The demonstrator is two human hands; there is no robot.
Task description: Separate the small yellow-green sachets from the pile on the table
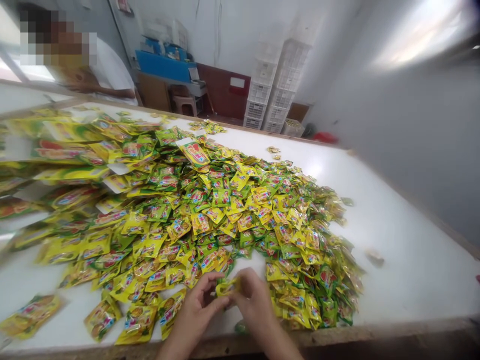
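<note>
Near the table's front edge, my left hand (pixel 202 302) and my right hand (pixel 253 295) meet over a small yellow packet (pixel 227 288). Fingers of both hands are closed on it, and they cover much of its surface. Around them spreads a large heap of small yellow and green packets (pixel 240 200) with red and blue printing. A few packets, such as a yellow one (pixel 137 322), lie flat beside my left forearm. More of the heap (pixel 296 295) rises just right of my right hand.
Larger flat yellow printed cards or boxes (pixel 71 150) are piled on the left of the white table (pixel 393 280). A wooden rim (pixel 375 332) edges it. A person in a white shirt (pixel 112 65) is across at the far left. Stacked white crates (pixel 279 95) stand behind.
</note>
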